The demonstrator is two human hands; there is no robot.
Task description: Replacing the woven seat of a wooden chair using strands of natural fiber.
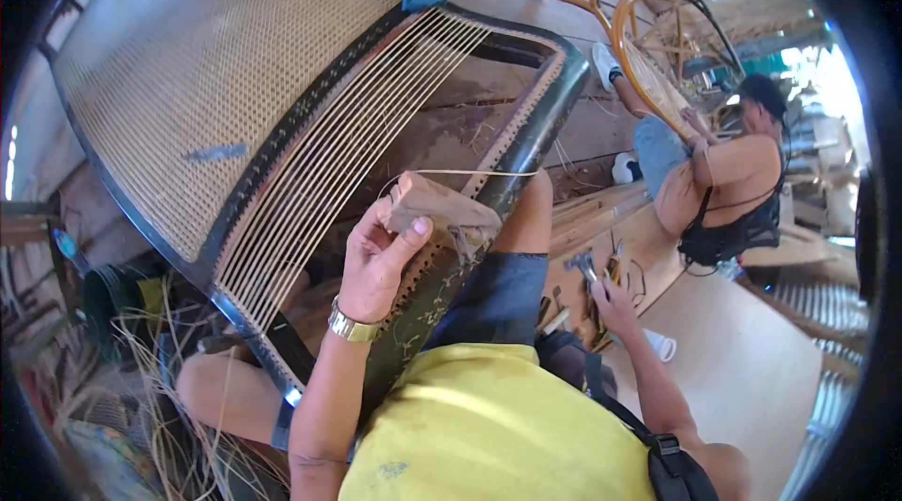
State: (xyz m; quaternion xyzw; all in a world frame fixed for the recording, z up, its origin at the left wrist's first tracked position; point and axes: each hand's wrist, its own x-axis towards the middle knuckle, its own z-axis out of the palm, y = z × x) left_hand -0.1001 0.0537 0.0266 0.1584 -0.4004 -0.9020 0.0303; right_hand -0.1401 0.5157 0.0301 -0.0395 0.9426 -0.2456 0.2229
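Note:
My left hand, with a gold-coloured watch on the wrist, is closed round a rough brown wooden block. The block is just above the dark, hole-lined rail of a chair frame across my lap. A thin cane strand runs from near the block to the right across that rail. Parallel cane strands span the seat opening, and finely woven cane fills the back. Off to the right, my right hand is closed round what looks like a hammer, over a board with tools.
A co-worker sits at the right, holding a curved light-wood chair frame. Hand tools and a white cup-like piece lie by my right arm. Loose cane strands tangle at the lower left beside a dark green container.

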